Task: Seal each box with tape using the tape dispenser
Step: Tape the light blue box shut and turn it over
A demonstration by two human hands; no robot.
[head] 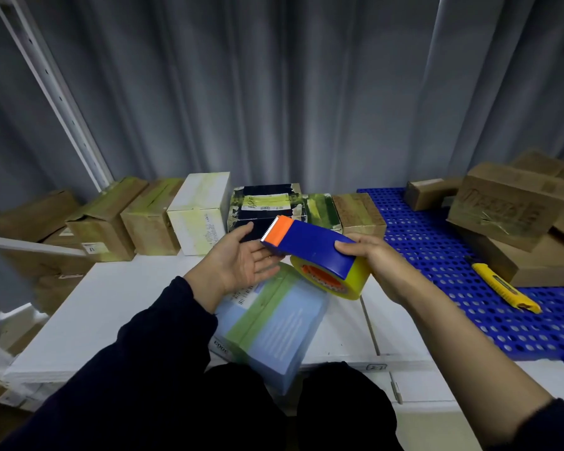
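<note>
Right hand [373, 260] fingers curled round the tape dispenser [310, 245] (rear end, over the yellow roll [342, 284]). Left hand [238, 260] fingers spread, palm up just under the toothed cutter. Dispenser held above the pale-blue box [274, 323]. Probably light rigid plastic: grip the body, avoid the teeth.

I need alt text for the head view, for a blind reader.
The right hand grips a blue plastic tape dispenser with an orange toothed blade and a yellow tape roll, above a pale blue box; the open left hand is beside its blade. Cardboard boxes stand behind.
</note>
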